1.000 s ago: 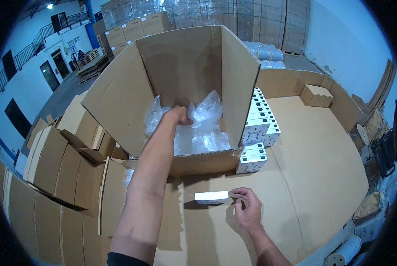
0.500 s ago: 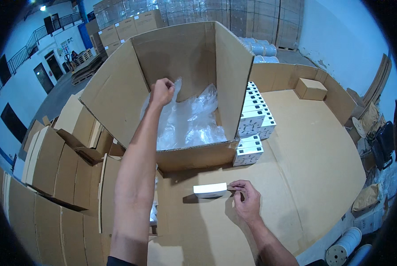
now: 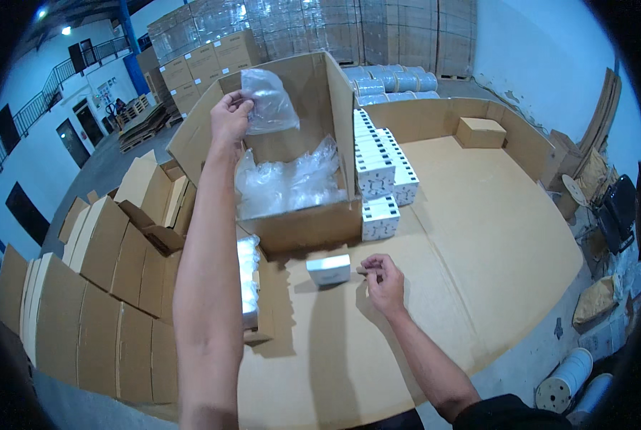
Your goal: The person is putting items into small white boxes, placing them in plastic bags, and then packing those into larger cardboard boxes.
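Left hand (image 3: 228, 118) up with a clear plastic bag (image 3: 266, 102), right hand (image 3: 385, 281) down beside a small white box (image 3: 329, 269).

Left fingers pinched on the bag's top edge; bag hangs above the open carton (image 3: 302, 229), which is full of more bags. Right hand rests on the cardboard surface (image 3: 478, 236), fingers curled, just right of the white box, fingertips close to it; contact unclear.
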`<state>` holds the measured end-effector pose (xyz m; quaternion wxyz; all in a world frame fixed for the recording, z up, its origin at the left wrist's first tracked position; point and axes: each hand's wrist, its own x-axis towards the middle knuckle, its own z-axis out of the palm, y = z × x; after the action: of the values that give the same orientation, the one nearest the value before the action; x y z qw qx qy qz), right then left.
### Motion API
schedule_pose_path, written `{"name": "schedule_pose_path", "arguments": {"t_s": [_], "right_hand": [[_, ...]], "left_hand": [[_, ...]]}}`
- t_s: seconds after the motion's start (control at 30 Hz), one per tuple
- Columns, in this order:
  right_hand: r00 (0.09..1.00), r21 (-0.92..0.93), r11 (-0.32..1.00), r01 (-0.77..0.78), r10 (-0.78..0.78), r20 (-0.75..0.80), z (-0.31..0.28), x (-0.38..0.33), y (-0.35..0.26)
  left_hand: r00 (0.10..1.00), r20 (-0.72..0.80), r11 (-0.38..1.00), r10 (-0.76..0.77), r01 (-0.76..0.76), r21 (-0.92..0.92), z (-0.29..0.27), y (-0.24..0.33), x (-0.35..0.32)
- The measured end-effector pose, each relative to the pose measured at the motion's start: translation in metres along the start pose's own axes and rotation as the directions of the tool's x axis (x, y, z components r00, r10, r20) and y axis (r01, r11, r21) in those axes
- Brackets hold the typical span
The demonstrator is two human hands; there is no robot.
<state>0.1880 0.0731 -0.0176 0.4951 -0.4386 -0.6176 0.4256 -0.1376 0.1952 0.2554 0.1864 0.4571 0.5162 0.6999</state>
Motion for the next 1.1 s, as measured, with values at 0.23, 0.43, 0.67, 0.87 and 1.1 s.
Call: {"name": "schedule_pose_path", "arguments": {"t_s": [0.23, 0.43, 0.67, 0.87, 1.1], "right_hand": [[0.998, 0.149, 0.989, -0.024, 0.031, -0.049, 0.001, -0.016, 0.014], [0.880, 0.732, 0.531, -0.428, 0.062, 0.470, -0.025, -0.030, -0.027], [0.886, 0.509, 0.762, -0.401, 0.182, 0.426, -0.012, -0.040, -0.030], [0.918, 0.469, 0.818, -0.334, 0.170, 0.358, 0.000, -0.044, -0.026], [0.891, 0.392, 0.824, -0.409, 0.268, 0.366, -0.009, -0.039, -0.027]], "left_hand": [[0.999, 0.051, 0.919, 0.007, 0.014, -0.393, 0.005, 0.030, -0.171], [0.975, 0.070, 0.919, -0.209, 0.221, -0.326, -0.008, -0.001, -0.322], [0.899, 0.160, 0.871, -0.408, 0.436, -0.229, -0.014, -0.064, -0.384], [0.911, -0.041, 0.912, -0.410, 0.410, 0.012, -0.001, -0.085, -0.391], [0.972, -0.054, 0.972, -0.227, 0.230, 0.055, 0.005, -0.089, -0.391]]}}
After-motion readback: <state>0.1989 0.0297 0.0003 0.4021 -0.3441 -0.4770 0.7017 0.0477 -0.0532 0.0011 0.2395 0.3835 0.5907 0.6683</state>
